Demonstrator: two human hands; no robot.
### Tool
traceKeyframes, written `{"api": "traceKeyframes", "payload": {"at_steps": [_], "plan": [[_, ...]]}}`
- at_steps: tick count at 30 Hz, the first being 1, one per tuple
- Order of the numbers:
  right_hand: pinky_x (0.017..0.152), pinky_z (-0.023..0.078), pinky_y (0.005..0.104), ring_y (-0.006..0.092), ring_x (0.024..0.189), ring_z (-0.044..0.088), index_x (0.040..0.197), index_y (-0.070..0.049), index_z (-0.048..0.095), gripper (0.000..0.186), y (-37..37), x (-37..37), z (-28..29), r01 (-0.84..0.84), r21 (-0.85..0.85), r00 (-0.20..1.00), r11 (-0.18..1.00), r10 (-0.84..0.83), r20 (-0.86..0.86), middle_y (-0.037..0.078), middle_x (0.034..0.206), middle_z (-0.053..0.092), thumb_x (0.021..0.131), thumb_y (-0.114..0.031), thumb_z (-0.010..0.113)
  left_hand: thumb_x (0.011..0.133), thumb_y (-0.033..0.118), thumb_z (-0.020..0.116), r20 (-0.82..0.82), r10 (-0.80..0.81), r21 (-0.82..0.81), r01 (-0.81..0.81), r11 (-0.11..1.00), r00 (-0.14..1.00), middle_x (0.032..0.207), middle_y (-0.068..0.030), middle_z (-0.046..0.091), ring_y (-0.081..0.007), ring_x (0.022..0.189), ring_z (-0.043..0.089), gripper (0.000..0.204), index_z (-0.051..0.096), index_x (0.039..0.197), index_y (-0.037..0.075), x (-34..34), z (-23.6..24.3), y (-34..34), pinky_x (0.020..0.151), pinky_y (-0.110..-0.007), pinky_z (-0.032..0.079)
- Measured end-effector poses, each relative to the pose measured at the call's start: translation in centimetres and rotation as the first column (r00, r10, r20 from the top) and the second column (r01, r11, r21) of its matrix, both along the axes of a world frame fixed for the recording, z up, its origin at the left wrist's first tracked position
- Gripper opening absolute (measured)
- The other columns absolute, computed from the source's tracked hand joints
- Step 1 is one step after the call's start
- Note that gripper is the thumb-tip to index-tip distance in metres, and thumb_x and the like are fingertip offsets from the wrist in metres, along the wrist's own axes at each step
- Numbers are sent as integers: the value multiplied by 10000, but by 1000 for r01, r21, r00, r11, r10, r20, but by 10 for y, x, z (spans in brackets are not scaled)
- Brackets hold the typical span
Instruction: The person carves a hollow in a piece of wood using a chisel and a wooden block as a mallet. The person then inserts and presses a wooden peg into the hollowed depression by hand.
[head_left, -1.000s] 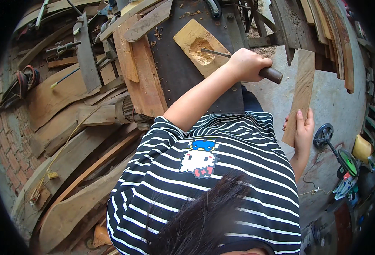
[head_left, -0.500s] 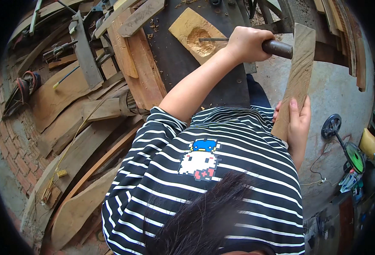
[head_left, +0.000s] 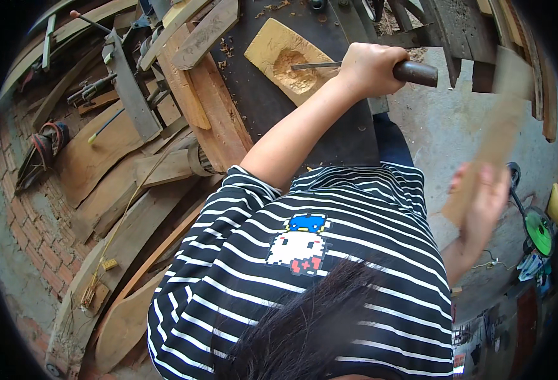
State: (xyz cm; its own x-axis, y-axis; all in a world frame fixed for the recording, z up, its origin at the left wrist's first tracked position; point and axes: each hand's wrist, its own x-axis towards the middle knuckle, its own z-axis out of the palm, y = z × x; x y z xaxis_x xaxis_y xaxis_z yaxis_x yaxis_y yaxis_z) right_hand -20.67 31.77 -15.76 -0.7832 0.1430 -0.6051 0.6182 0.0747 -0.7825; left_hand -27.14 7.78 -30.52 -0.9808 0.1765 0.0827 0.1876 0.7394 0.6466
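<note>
My left hand (head_left: 369,71) is closed around a chisel (head_left: 417,73) with a dark round handle. Its thin metal blade points left into a rough hollow carved in a pale yellow wooden block (head_left: 263,47). The block lies at an angle on a dark workbench (head_left: 247,95). Off to the right, my right hand (head_left: 484,196) grips a flat wooden bat (head_left: 491,136), both smeared by motion. The bat stands apart from the end of the chisel handle.
Wood chips (head_left: 227,49) are scattered on the bench. Reddish planks (head_left: 219,101) flank its left side, with curved boards (head_left: 111,221) piled farther left. More boards (head_left: 548,95) lean at the far right. A green disc-shaped thing (head_left: 538,231) sits on the floor at right.
The wooden bat has swung away to the right from the chisel's handle end, my right hand moving with it. My left hand and the chisel hold nearly the same place at the block.
</note>
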Motion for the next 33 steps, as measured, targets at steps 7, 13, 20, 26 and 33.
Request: {"api": "traceKeyframes", "payload": {"at_steps": [7, 13, 20, 26, 33], "plan": [[534, 521, 306, 162, 608, 600, 1105, -17, 497, 193, -42, 15, -31, -112, 7, 991, 994, 111, 75, 111, 759, 607, 999, -178, 506, 606, 279, 771, 20, -18, 18, 17, 1000, 1000, 766, -57, 691, -266, 731, 681, 316, 698, 896, 176, -1, 5, -6, 634, -367, 540], [533, 510, 289, 156, 602, 593, 1157, -25, 464, 230, -15, 0, -51, -121, 64, 883, 991, 137, -449, 97, 763, 603, 1004, -195, 489, 606, 270, 771, 42, -29, 0, 29, 1000, 999, 775, -63, 694, -264, 728, 681, 330, 703, 917, 179, -3, 8, -11, 650, -367, 542], [541, 519, 275, 152, 610, 601, 1165, -35, 471, 249, -39, 7, -30, 173, -145, 976, 974, -190, -110, 101, 765, 609, 1016, -236, 470, 616, 292, 761, 71, -15, -35, 18, 999, 997, 798, -74, 699, -274, 752, 682, 338, 711, 925, 167, -2, 7, -21, 686, -375, 545], [527, 501, 297, 160, 577, 594, 1252, 8, 408, 348, -43, 9, -28, -75, -237, 994, 969, 93, 66, 96, 735, 594, 990, -189, 525, 628, 298, 743, 96, -11, -19, 13, 1000, 995, 801, -85, 698, -292, 780, 681, 340, 710, 939, 167, 2, 6, -32, 704, -383, 547], [509, 507, 260, 147, 593, 597, 1132, -36, 459, 210, -57, 15, -33, -182, -222, 961, 958, 221, 166, 91, 774, 599, 1009, -204, 485, 630, 323, 759, 177, -36, -63, 48, 997, 984, 842, -83, 702, -282, 810, 682, 362, 708, 964, 191, 2, 10, -38, 729, -371, 546]]}}
